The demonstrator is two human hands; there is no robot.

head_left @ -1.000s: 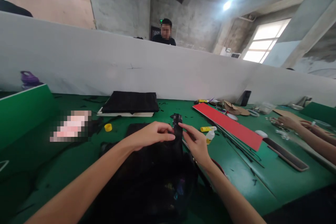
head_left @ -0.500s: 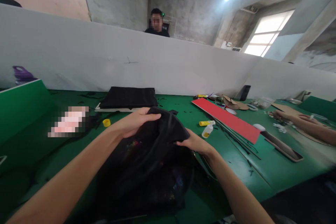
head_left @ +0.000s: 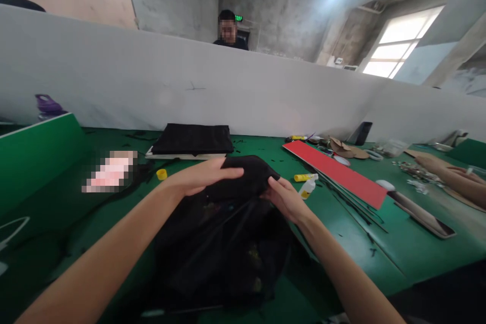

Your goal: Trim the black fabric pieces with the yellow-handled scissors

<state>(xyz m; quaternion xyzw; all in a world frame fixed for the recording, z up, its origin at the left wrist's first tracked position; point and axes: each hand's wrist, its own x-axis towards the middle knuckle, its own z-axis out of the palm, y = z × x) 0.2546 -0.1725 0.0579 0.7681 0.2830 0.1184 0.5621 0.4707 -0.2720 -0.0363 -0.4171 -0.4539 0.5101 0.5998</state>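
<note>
Left hand (head_left: 201,176) lies flat, fingers closed over top fold of black fabric bundle (head_left: 228,233) on green surface (head_left: 379,258). Right hand (head_left: 284,200) pinches right edge. Best grip both sides evenly, keep sheer layer unsnagged, clear of glue bottle (head_left: 307,188).

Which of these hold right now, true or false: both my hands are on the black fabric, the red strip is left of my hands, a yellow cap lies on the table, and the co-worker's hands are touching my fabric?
1. Both the left hand and the right hand are on the black fabric. True.
2. The red strip lies left of the hands. False: it lies to their right.
3. A yellow cap lies on the green table. True.
4. The co-worker's hands touch the black fabric. False: they are far right, apart from it.
</note>
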